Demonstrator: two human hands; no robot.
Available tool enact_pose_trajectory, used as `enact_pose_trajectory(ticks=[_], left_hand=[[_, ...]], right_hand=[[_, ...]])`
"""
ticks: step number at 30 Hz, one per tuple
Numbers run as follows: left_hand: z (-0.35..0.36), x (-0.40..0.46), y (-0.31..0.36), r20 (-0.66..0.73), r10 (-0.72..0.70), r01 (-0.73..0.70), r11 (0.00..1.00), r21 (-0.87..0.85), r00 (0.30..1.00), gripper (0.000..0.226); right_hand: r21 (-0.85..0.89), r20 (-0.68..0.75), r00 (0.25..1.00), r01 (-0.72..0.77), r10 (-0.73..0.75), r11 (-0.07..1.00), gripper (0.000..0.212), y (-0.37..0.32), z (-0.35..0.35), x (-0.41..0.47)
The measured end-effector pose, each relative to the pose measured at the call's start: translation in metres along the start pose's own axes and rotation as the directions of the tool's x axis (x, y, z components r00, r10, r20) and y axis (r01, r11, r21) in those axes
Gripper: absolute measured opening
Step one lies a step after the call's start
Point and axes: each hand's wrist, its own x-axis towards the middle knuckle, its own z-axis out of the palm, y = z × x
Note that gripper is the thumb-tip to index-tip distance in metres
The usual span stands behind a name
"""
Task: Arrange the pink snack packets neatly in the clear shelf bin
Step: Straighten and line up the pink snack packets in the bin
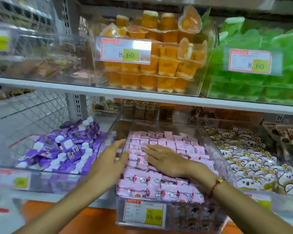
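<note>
Several pink snack packets (159, 186) fill the clear shelf bin (227, 168) in the middle of the lower shelf, lying in rows. My right hand (166, 159) lies flat on top of the packets, fingers straight and pointing left and away. My left hand (107, 159) is at the bin's left wall, fingers straight along the outside of the clear wall and thumb at its rim. Neither hand grips a packet. A price tag reading 15.80 (145, 214) is on the bin's front.
A bin of purple pouches with white caps (63, 149) stands to the left, a bin of white bear-print packets (254, 159) to the right. The upper shelf (142, 94) holds orange jelly cups (159, 65) and green packets (260, 78) in clear bins close overhead.
</note>
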Motion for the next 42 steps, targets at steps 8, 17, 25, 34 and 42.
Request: enact_pose_trajectory(ticks=[8, 17, 25, 34, 42], left_hand=[[-0.004, 0.003, -0.006, -0.002, -0.045, 0.044, 0.982, -0.183, 0.999, 0.022], [-0.007, 0.002, -0.011, 0.029, -0.011, 0.018, 0.971, -0.240, 1.000, 0.026], [-0.008, 0.000, -0.009, 0.051, -0.014, 0.025, 0.974, -0.224, 0.999, 0.033], [-0.008, 0.000, -0.010, 0.058, 0.005, 0.010, 0.966, -0.257, 0.998, 0.028], [-0.017, -0.002, -0.001, -0.049, 0.501, -0.485, 0.855, 0.185, 0.864, 0.078]], right_hand=[[0.098, -0.194, 0.980, -0.016, 0.035, 0.995, 0.033, -0.022, -0.034, 0.029], [-0.098, -0.443, 0.889, 0.080, -0.115, 0.992, 0.033, -0.019, -0.006, 0.042], [0.067, -0.087, 0.996, -0.011, 0.017, 0.998, 0.029, -0.031, -0.033, 0.052], [0.722, -0.350, 0.908, 0.105, 0.230, 0.684, 0.026, -0.043, -0.043, 0.028], [0.948, -0.233, 0.852, 0.306, 0.469, -0.086, 0.026, -0.050, -0.047, -0.032]])
